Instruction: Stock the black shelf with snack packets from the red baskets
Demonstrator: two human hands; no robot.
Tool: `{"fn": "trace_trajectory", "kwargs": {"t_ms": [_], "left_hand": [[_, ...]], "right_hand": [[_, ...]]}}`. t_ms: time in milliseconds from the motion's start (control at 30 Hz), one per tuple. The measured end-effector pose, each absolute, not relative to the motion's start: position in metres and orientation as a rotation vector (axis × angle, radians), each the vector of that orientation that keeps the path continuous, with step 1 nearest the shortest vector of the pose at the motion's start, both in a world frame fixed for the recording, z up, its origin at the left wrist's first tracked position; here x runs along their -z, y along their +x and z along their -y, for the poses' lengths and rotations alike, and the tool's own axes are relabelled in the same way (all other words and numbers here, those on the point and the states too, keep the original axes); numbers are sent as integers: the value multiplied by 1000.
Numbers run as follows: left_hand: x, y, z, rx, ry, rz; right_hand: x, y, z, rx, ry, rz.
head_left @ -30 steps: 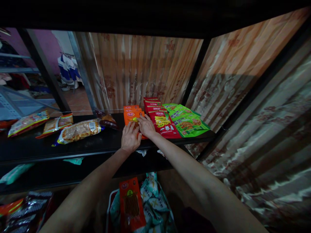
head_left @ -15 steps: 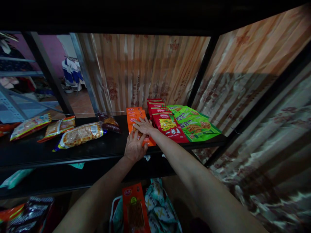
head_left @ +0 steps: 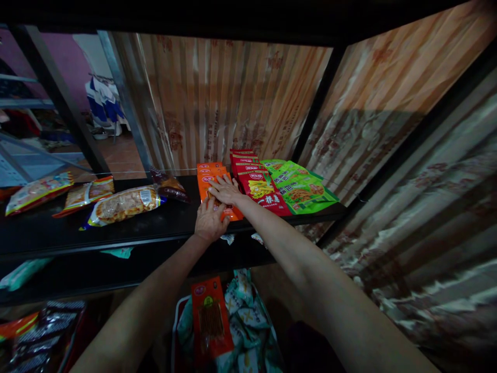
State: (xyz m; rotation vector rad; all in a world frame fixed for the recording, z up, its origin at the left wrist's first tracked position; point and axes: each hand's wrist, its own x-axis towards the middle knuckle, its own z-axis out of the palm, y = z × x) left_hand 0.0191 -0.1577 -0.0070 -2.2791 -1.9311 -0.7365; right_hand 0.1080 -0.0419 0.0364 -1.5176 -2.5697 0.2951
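A row of overlapping orange snack packets (head_left: pixel 208 179) lies on the black shelf (head_left: pixel 171 226). My right hand (head_left: pixel 225 190) rests flat on top of them, fingers spread. Nearer the shelf's front edge, my left hand (head_left: pixel 210 220) touches the same packets on their left side, its fingers stretched out and partly apart. Neither hand is wrapped round a packet. Right beside them are overlapping red snack packets (head_left: pixel 254 187), and then green snack packets (head_left: pixel 306 190).
Left on the shelf are a long bread-like packet (head_left: pixel 123 205), a dark brown packet (head_left: pixel 171 187) and other snack bags (head_left: pixel 41 192). Below stands a basket (head_left: pixel 175 331) with an orange packet (head_left: pixel 213 321) and teal packets (head_left: pixel 248 316). Black posts (head_left: pixel 320 103) and a curtain (head_left: pixel 233 98) border the shelf.
The view has shifted slightly, so the shelf sits a little higher and further left. Both hands stay on the orange packets with little visible movement.
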Motion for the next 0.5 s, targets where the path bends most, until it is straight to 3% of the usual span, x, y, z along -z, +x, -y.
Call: {"fn": "trace_trajectory", "kwargs": {"t_ms": [500], "left_hand": [[13,22,157,804,-2226,1825]], "right_hand": [[-30,72,6,-314,-1557,2615]]}}
